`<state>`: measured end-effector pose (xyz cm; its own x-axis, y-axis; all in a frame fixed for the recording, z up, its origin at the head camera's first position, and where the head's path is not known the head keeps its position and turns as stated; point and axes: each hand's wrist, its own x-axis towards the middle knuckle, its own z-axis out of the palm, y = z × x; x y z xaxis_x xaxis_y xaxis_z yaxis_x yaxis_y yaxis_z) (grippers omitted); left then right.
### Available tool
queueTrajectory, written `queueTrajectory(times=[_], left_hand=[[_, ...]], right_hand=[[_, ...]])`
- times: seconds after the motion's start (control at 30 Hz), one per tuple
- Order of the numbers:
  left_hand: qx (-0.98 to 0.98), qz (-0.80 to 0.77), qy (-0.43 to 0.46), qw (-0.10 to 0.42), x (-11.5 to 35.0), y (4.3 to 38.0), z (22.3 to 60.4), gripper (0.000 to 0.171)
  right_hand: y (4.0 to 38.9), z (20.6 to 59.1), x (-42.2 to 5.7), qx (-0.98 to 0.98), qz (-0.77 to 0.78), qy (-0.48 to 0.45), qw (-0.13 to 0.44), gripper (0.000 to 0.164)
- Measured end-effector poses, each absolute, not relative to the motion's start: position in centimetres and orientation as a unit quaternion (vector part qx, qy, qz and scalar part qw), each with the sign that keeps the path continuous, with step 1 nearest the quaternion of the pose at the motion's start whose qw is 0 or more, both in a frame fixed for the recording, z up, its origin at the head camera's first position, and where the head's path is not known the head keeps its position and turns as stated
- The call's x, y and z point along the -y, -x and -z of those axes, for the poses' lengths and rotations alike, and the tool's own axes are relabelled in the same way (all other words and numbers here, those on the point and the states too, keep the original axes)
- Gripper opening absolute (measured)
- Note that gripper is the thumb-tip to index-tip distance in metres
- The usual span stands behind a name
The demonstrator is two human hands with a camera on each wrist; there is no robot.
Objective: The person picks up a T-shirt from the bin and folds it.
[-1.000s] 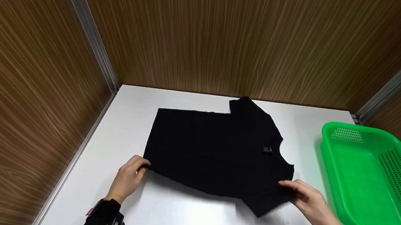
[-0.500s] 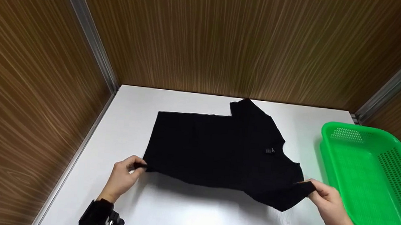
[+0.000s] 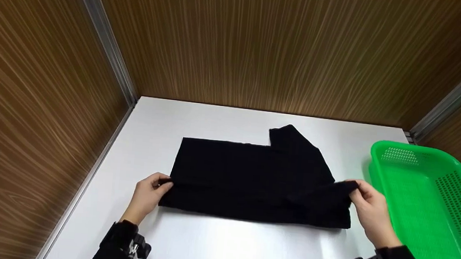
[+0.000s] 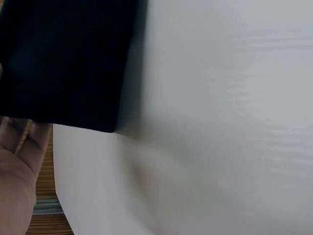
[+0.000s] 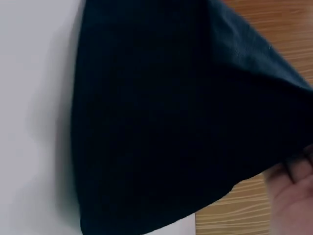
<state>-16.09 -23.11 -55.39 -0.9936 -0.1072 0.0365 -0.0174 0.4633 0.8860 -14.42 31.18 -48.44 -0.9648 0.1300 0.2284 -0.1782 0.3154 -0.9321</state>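
A black T-shirt [image 3: 227,166] lies across the white table, its hem to the left and one sleeve pointing to the back. Its near side is folded inward over the body, and the neckline is covered by the raised cloth. At the hem, my left hand [image 3: 147,193] pinches the folded edge between thumb and fingers. My right hand [image 3: 373,213] pinches the near sleeve, lifted over the shoulder end. Both wrist views show dark cloth hanging from the fingers, with the left hand [image 4: 17,166] and right hand [image 5: 291,196] partly hidden behind it.
A green plastic basket [image 3: 395,244] with perforated sides stands to the right, close beside my right hand. Wood-grain panels [image 3: 254,44] wall the white table [image 3: 203,244] at the back and on both sides.
The near side of the T-shirt has been lifted and turned toward the back. The right hand has carried the sleeve up and over; the neckline and label have become covered. The left hand keeps its pinch.
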Motion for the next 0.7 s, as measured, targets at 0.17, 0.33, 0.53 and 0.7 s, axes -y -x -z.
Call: queueTrajectory(times=[0.17,0.33,0.53,0.7], left_hand=[[0.855,0.513,-0.063,0.037,22.5,17.2,55.9,0.009],[0.860,0.504,-0.067,0.040,21.7,18.0,56.2,0.009],[0.871,0.484,-0.074,0.047,21.1,18.9,57.0,0.012],[0.877,0.470,-0.090,0.047,20.8,19.4,57.7,0.017]], right_hand=[[16.3,49.0,-31.1,0.825,-0.549,0.031,0.129,0.022],[17.7,49.8,-30.9,0.872,-0.459,0.073,0.155,0.016],[18.8,50.8,-30.9,0.904,-0.397,0.086,0.132,0.016],[19.4,51.8,-30.9,0.886,-0.452,0.092,0.050,0.019]])
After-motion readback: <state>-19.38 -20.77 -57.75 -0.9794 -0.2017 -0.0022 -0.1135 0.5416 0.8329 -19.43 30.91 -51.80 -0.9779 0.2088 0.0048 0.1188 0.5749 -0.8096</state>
